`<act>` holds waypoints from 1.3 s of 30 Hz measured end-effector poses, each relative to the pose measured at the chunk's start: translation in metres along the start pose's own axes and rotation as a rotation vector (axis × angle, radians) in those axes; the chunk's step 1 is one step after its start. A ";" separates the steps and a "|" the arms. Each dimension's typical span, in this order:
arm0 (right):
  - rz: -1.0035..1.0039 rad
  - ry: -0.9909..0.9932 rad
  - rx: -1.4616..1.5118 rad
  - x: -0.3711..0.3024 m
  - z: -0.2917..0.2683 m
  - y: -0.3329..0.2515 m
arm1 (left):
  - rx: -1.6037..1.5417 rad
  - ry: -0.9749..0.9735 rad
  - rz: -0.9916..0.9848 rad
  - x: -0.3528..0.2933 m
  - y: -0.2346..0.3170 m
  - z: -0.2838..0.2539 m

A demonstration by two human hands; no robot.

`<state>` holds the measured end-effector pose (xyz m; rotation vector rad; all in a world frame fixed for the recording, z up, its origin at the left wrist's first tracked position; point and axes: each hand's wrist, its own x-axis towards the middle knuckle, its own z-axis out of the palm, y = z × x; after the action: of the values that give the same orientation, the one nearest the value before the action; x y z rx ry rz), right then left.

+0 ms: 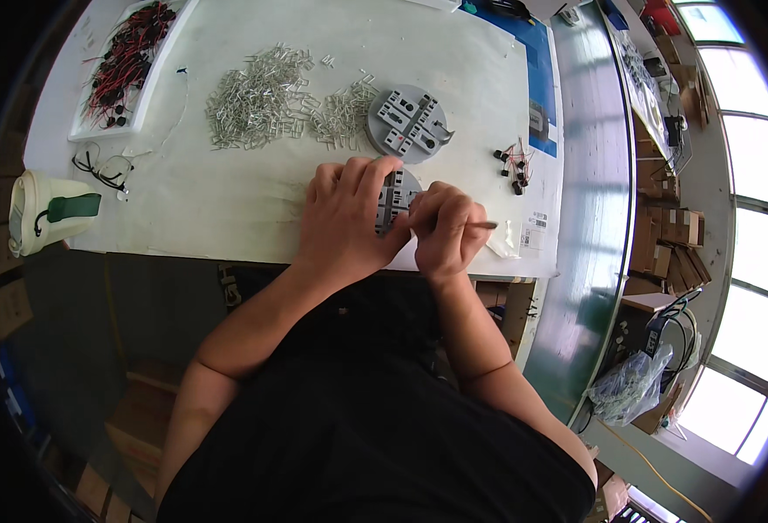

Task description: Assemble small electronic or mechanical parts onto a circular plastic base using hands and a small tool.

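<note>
On the near part of the table lies a grey round plate (pixel 399 193) with dark and light fittings in its sections. My left hand (pixel 347 207) covers its left side, fingers over the far edge and thumb toward the near edge, gripping it. Over the plate's right side, my right hand (pixel 447 228) is closed around a thin brown stick-like tool (pixel 486 226). Its end sticks out to the right; the working tip is hidden. Just beyond sits a second grey round plate (pixel 412 150), with similar fittings and a curved grey piece at its right.
Piles of small U-shaped metal pieces (pixel 257 100) lie left of the far plate. Small black parts with red wires (pixel 514 167) rest at right. A white tray (pixel 144 91) of wired parts, glasses (pixel 105 168) and a cream container (pixel 57 228) stand left.
</note>
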<state>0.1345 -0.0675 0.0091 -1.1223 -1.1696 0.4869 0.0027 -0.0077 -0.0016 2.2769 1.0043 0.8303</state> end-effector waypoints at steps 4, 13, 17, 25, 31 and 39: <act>0.182 0.091 0.076 0.015 0.000 0.000 | -0.013 0.012 0.017 -0.003 0.000 0.001; 0.276 0.291 0.755 0.015 -0.036 -0.007 | -0.090 0.018 0.109 -0.008 -0.010 -0.006; 0.200 0.250 0.671 0.009 -0.050 -0.024 | -0.103 -0.013 0.179 -0.010 -0.011 -0.023; -0.033 -0.094 0.095 -0.004 -0.009 0.006 | -0.043 -0.129 0.139 -0.014 -0.018 -0.027; 0.178 -0.207 -0.112 0.004 -0.024 -0.018 | -0.099 -0.155 0.091 -0.012 -0.020 -0.030; 0.438 -0.434 -1.009 -0.016 -0.001 -0.051 | -0.198 -0.183 0.112 -0.013 -0.055 -0.071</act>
<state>0.1180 -0.1022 0.0463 -2.2534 -1.6115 0.4878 -0.0802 0.0296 0.0066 2.2072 0.6871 0.7160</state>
